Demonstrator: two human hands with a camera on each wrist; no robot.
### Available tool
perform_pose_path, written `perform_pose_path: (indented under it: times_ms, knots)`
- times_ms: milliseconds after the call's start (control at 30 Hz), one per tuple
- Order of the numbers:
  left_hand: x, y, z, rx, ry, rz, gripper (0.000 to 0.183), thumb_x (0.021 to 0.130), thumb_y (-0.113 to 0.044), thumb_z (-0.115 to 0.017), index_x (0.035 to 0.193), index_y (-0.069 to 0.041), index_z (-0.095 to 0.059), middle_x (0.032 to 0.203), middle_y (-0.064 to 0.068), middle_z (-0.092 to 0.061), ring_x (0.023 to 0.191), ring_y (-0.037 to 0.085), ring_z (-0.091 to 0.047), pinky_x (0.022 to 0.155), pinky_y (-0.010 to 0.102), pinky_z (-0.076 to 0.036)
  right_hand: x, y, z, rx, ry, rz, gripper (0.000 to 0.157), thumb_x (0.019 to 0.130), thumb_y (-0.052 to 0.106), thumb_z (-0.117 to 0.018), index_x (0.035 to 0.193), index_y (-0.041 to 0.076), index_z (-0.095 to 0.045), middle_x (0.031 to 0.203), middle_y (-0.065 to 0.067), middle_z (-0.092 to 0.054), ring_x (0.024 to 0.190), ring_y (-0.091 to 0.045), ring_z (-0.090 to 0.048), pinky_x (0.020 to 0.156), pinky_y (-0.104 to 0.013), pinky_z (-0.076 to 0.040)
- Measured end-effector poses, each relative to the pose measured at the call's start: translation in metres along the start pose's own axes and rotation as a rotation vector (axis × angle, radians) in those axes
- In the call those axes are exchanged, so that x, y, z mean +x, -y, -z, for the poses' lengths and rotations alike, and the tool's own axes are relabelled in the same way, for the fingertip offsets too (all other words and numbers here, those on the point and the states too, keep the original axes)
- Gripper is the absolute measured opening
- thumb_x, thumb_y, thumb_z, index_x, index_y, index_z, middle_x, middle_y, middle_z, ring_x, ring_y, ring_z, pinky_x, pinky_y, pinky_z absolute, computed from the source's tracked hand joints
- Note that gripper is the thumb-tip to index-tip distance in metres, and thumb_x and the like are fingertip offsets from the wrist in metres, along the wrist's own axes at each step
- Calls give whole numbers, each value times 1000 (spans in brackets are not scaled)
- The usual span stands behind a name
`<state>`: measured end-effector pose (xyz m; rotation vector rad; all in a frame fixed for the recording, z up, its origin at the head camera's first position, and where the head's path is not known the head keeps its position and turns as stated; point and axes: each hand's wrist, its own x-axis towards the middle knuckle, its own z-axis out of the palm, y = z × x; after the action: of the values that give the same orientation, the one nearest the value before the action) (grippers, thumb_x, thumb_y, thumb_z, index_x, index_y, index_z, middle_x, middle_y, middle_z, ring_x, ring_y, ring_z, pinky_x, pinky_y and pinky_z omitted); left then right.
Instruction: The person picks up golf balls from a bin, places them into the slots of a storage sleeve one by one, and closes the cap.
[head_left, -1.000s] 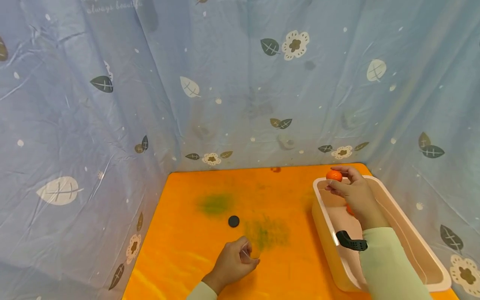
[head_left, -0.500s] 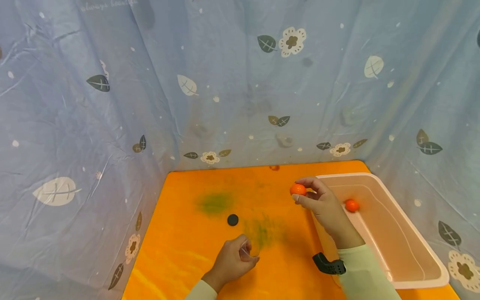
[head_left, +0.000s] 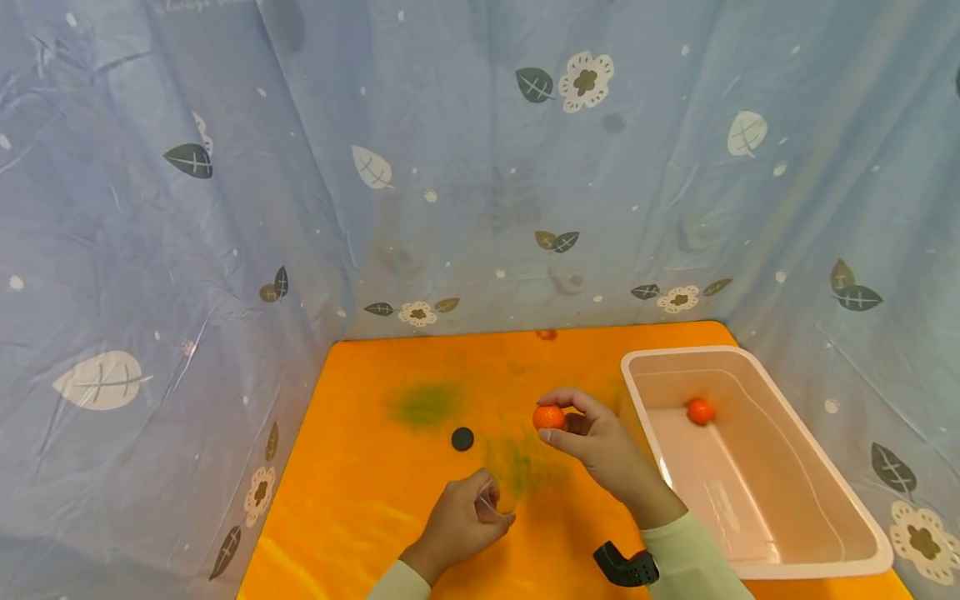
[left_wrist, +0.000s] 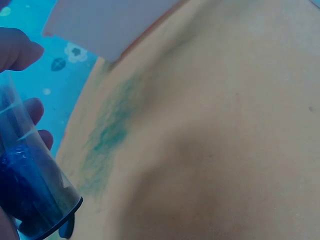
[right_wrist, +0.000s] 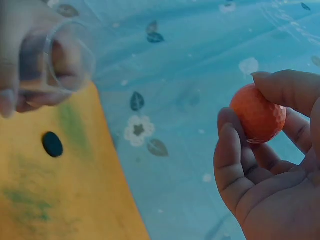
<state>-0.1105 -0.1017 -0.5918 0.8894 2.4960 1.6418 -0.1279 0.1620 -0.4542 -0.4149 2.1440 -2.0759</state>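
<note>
My right hand (head_left: 603, 454) pinches an orange golf ball (head_left: 548, 417) between thumb and fingertips, above the table's middle. Its dimples show in the right wrist view. To its left and nearer the front, my left hand (head_left: 459, 523) grips a clear tube (right_wrist: 67, 55), whose open rim shows in the right wrist view. Dark blue shows through the tube's lower part in the left wrist view; I cannot tell whether something lies inside. Just beyond the left hand, a black round disc (head_left: 462, 439) lies flat on the orange table (head_left: 360, 483).
A pale pink plastic tub (head_left: 750, 574) stands on the right of the table, with another orange ball (head_left: 701, 411) inside near its far end. Green stains mark the tabletop. A blue patterned curtain (head_left: 465, 167) surrounds the back and sides.
My right hand has carried the golf ball from over the tub's far left corner leftward and nearer, towards my left hand. The left hand keeps its grip on the tube, almost still.
</note>
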Motion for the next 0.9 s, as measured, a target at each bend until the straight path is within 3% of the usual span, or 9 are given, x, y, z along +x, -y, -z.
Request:
perform_pose_path:
  times_ms: [167, 400, 633, 900]
  knots:
    - [1, 1, 0, 5, -11, -13, 34, 92, -9, -90, 96, -18, -58, 81, -12, -66, 71, -1, -72, 65, 25, -60, -3, -8, -12, 39, 86, -54, 41, 103, 13, -80, 138, 4, -61, 130, -22, -65, 106, -36, -69, 92, -38, -59]
    - [3, 1, 0, 5, -24, -26, 31, 89, -5, -90, 94, -8, -59, 82, -10, -65, 71, 0, -71, 64, 25, -60, -7, -20, -27, 25, 194, -35, 33, 104, 9, -76, 134, 3, -65, 129, -21, -65, 94, -35, -70, 86, -36, -60]
    - [3, 0, 1, 15, -38, -39, 37, 86, 0, -90, 95, -18, -59, 83, -9, -67, 71, -1, -71, 64, 25, -60, -11, -34, -37, -17, 233, -30, 31, 103, 8, -77, 132, 3, -67, 125, -19, -61, 74, -17, -55, 68, -26, -49]
    - [6, 1, 2, 14, -42, -78, 33, 90, -3, -84, 112, -20, -67, 94, 2, -76, 72, 0, -70, 65, 27, -61, -14, -43, -47, -52, 242, -32, 30, 100, 9, -81, 127, 7, -70, 120, -15, -61, 74, -16, -55, 69, -27, -52]
